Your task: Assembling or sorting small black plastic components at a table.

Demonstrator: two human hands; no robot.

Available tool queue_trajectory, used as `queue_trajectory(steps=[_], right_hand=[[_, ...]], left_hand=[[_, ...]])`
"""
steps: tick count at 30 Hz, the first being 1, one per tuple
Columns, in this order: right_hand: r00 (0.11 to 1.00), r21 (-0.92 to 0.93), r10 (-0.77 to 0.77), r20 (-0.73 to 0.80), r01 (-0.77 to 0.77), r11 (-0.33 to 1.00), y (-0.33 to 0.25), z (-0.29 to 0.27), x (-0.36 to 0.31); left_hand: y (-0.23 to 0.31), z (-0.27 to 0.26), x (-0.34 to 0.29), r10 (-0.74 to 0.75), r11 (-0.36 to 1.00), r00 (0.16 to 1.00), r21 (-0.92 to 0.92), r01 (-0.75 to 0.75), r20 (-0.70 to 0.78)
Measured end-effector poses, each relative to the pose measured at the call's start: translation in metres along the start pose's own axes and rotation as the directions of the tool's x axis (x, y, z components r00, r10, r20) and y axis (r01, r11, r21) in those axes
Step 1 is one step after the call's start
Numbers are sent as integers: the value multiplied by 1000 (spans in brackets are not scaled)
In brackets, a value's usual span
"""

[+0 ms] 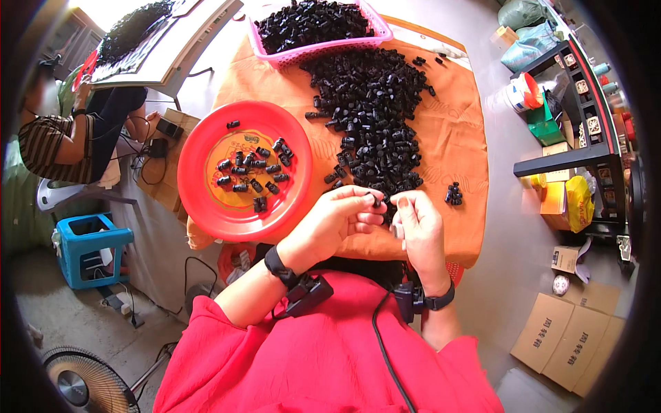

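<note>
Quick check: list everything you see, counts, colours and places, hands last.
Tablecloth: one, orange, centre
Basket: one, pink, cloth's far edge
Round tray: one, mostly red, cloth's left
Small parts: too many to count, black, mid-cloth, in basket and tray
Rack: one, black, right
Bags: several, blue, green, yellow, right
Cardboard boxes: several, brown, right
Stool: one, blue, left
Fan: one, black, lower left
Co-worker: one, striped top, upper left
Left hand: one, bare, pinching a black part
Right hand: one, bare, beside it, hold unclear

On my table [447,151]: tray [194,168] left, parts [257,186] in it; pile [379,124] right of tray, basket [330,49] behind pile; cluster [454,195] far right.
</note>
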State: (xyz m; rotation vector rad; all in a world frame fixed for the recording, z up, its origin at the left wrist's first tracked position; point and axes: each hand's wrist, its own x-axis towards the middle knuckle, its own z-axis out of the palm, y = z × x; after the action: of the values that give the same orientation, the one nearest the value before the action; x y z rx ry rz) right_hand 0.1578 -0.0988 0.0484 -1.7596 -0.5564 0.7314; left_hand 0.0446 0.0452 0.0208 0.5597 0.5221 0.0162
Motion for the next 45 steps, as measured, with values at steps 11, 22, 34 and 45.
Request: queue_trajectory(steps=[11, 22, 34, 45], right_hand=[[996, 139, 53, 75, -63, 988, 1, 20, 22], [971, 158, 46, 235, -85, 984, -3, 10, 13], [966, 22, 2, 257, -8, 1000, -10, 10, -6], [937, 16, -42, 348, 39, 999, -17, 7, -12]], left_hand=[[-4, -10, -5, 63, 995, 997, -77, -66, -31], [-15, -19, -25, 12, 999, 999, 32, -13, 45], [-20, -22, -28, 26, 999, 995, -51, -21, 98], [-25, -32, -25, 43, 987, 982, -163, -12, 184]])
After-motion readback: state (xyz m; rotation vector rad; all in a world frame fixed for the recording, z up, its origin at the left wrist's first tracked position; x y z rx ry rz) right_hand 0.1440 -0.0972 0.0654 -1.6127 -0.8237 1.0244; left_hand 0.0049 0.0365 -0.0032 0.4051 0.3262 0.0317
